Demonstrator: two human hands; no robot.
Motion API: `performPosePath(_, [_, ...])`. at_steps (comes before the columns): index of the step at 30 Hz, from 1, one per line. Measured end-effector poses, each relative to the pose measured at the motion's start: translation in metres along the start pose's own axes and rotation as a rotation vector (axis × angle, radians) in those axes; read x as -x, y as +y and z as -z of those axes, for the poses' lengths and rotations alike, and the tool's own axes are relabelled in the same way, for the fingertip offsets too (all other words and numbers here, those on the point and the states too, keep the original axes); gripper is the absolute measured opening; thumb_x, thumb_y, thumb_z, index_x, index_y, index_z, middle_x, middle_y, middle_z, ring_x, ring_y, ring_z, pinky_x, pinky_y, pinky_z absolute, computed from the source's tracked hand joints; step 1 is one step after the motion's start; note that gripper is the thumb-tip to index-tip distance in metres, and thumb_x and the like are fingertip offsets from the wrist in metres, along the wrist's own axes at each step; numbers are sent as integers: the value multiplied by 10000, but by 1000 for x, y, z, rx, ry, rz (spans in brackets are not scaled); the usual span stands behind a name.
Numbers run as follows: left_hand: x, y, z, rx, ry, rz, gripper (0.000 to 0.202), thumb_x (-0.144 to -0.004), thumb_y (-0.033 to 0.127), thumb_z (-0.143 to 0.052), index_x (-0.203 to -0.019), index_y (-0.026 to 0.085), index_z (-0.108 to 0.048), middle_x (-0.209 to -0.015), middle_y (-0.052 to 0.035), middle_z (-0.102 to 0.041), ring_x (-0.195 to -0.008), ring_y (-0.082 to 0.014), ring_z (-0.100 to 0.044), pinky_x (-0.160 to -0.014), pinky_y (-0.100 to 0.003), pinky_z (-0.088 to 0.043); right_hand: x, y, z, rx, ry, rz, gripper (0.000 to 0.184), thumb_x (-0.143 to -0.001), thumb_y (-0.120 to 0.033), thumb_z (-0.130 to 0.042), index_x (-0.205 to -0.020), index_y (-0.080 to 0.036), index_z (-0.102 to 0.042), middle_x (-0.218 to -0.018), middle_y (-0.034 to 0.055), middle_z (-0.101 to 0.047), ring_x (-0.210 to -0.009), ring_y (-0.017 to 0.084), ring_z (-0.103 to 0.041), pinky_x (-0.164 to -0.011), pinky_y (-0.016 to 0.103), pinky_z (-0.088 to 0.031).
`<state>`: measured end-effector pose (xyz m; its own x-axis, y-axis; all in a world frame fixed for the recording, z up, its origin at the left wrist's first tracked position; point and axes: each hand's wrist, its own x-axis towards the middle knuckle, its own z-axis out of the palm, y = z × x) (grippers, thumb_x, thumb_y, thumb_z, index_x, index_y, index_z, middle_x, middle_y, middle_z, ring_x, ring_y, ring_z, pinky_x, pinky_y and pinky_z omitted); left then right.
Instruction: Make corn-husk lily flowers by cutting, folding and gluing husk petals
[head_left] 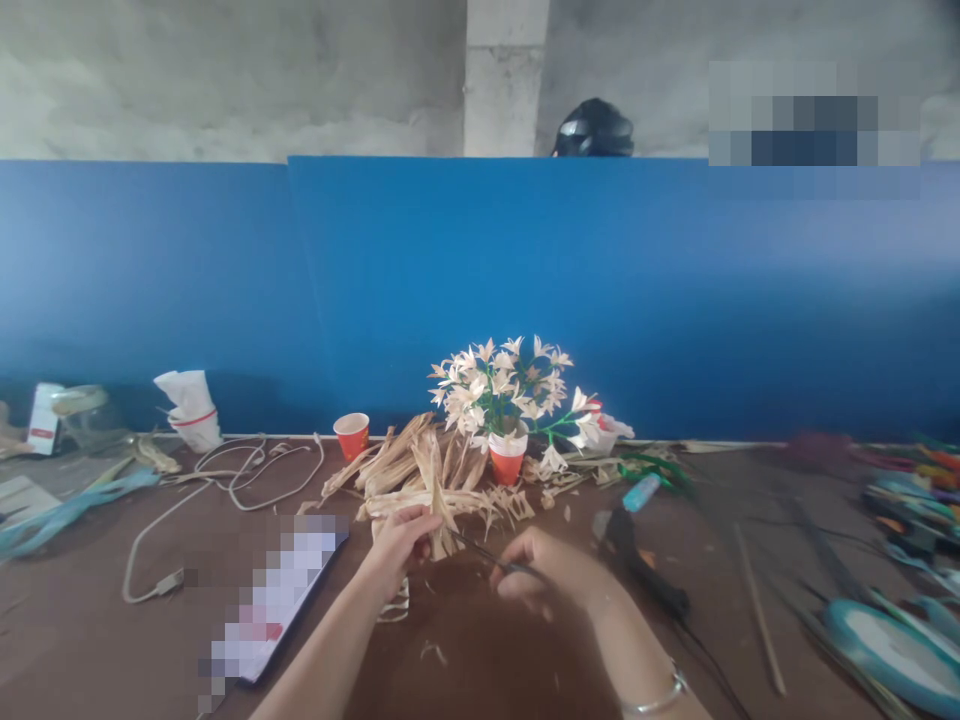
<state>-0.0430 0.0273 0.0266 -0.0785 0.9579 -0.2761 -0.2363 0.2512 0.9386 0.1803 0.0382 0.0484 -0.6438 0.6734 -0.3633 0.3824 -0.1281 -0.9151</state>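
My left hand pinches a pale dried corn husk strip whose pointed end stands upward. Dark, thin-bladed scissors are in my right hand, their tips close to the lower part of that husk; whether they touch it I cannot tell. Motion blurs the right fingers a little. Just behind my hands lies a heap of dried husks. To its right stands a red paper cup filled with white husk flowers on green stems.
An empty red paper cup stands behind the heap. A phone lies left of my hands, near a white cable. On the right are a black corded tool, a thin stick and a tape roll. A blue partition closes the back.
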Motion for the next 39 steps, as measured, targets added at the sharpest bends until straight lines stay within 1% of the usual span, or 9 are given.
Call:
performPosePath(3, [2, 0, -2, 10, -1, 0, 199, -538, 301, -735, -542, 161, -594, -366, 78, -433, -310, -43, -388, -335, -166, -168, 0, -1, -1, 1, 3, -2, 165, -627, -219, -658, -762, -126, -685, -405, -59, -537, -314, 50, -457, -315, 132, -393])
performPosePath(7, [5, 0, -3, 32, -20, 20, 170, -545, 279, -731, -552, 163, -606, -383, 72, -455, -314, -43, -384, -339, -172, -166, 0, 0, -1, 10, -9, 11, 159, -634, -214, -653, -763, -129, -690, -404, -57, -538, -304, 45, -450, -305, 124, -379])
performPosePath(11, [6, 1, -3, 43, -54, 10, 167, -571, 274, -710, -522, 167, -592, -368, 61, -449, -311, -49, -364, -345, -185, -159, -1, 3, 0, -8, -24, 16, 167, -640, -225, -655, -766, -121, -692, -412, -55, -538, -307, 44, -447, -302, 124, -369])
performPosePath(17, [5, 0, -3, 45, -71, 5, 180, -566, 270, -710, -515, 164, -574, -369, 59, -444, -308, -49, -361, -342, -178, -152, -1, 3, 1, -8, -32, 15, 163, -638, -218, -657, -769, -127, -694, -418, -59, -530, -320, 48, -451, -308, 127, -364])
performPosePath(23, [6, -1, -4, 57, -58, 9, 190, -562, 268, -711, -514, 154, -566, -361, 72, -433, -306, -38, -365, -334, -167, -153, 3, -2, 0, 27, -7, 31, 137, -649, -192, -644, -758, -129, -699, -399, -64, -505, -303, 38, -419, -299, 123, -316])
performPosePath(28, [7, -1, -6, 76, -88, -2, 170, -575, 262, -709, -551, 143, -589, -390, 71, -458, -309, -25, -376, -321, -150, -170, 5, -5, 1, 76, 0, 50, 132, -654, -196, -651, -752, -127, -708, -391, -65, -490, -306, 30, -404, -299, 118, -278])
performPosePath(32, [6, -2, -5, 64, -95, -7, 169, -590, 256, -704, -546, 135, -594, -378, 67, -461, -296, -20, -371, -306, -138, -182, 4, -3, 2, 72, -13, 50, 132, -646, -192, -661, -747, -121, -705, -379, -68, -475, -303, 28, -391, -303, 121, -270])
performPosePath(35, [4, -4, -4, 84, -93, -11, 173, -585, 253, -718, -554, 133, -597, -379, 68, -464, -306, -22, -390, -307, -129, -211, 2, 0, 4, 55, -11, 34, 150, -633, -187, -662, -761, -118, -698, -397, -63, -496, -307, 32, -404, -305, 125, -285])
performPosePath(39, [1, -5, -3, 153, -106, -15, 189, -551, 242, -755, -614, 121, -624, -457, 37, -561, -363, -39, -472, -347, -128, -321, 1, 0, 4, -6, -3, 44, 160, -630, -196, -646, -768, -117, -667, -428, -57, -524, -341, 53, -448, -327, 140, -346])
